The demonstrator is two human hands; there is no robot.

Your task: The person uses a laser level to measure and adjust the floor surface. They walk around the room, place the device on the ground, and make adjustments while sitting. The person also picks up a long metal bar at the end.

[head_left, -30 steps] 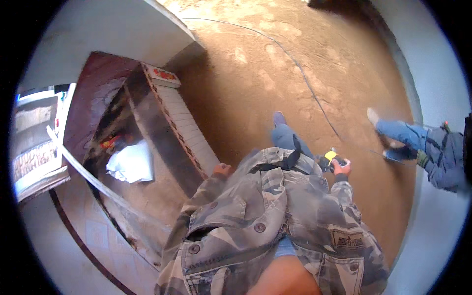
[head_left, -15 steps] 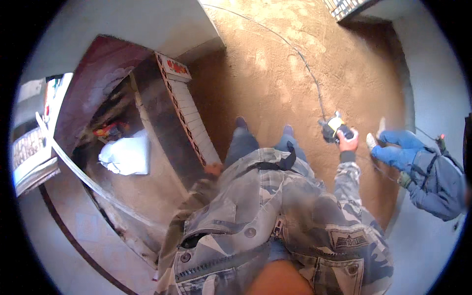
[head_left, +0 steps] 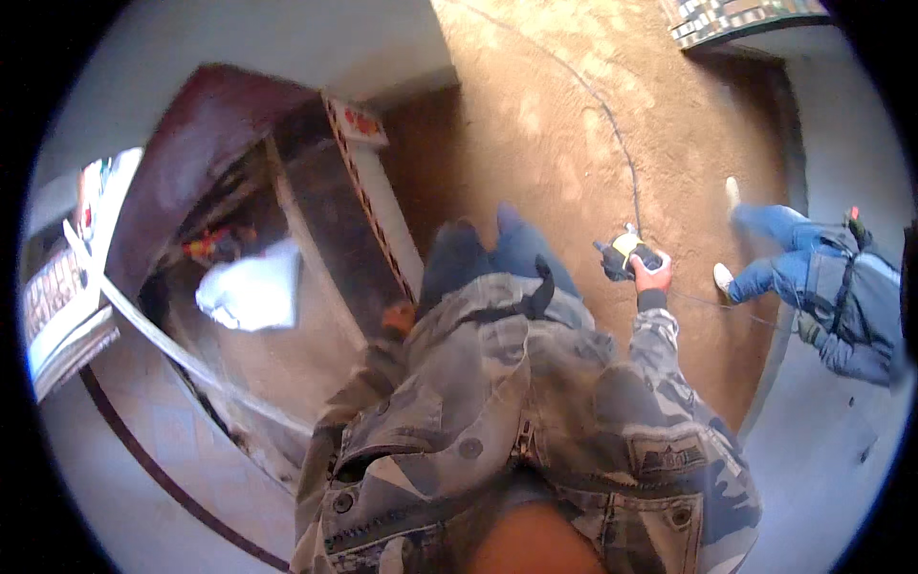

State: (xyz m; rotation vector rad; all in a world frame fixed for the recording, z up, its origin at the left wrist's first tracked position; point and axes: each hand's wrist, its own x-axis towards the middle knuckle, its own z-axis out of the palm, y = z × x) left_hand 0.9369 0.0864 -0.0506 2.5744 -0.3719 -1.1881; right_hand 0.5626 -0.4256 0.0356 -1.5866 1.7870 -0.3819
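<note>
My right hand point(head_left: 654, 273) is wrapped around a black-and-yellow corded tool point(head_left: 626, 254); its exact kind does not show. A dark cord point(head_left: 622, 143) runs from the tool over the sandy floor. The tool hangs above the floor, out to my right side. My left hand point(head_left: 399, 318) hangs low at my left, by the near end of a white ledge with a patterned edge point(head_left: 378, 196). It is small and blurred, so I cannot make out its fingers.
A co-worker in blue jeans point(head_left: 779, 258) stands by the wall on the right. On the left, a pale sack-like bundle point(head_left: 251, 287) lies beyond a wooden beam point(head_left: 306, 230). The sandy floor point(head_left: 535, 124) stretches ahead, with a mosaic-like edge point(head_left: 727, 21) at far right.
My legs have shifted in mid-step and the view has turned slightly. My right hand still holds the tool, now a little farther left in view. The co-worker's legs have moved apart.
</note>
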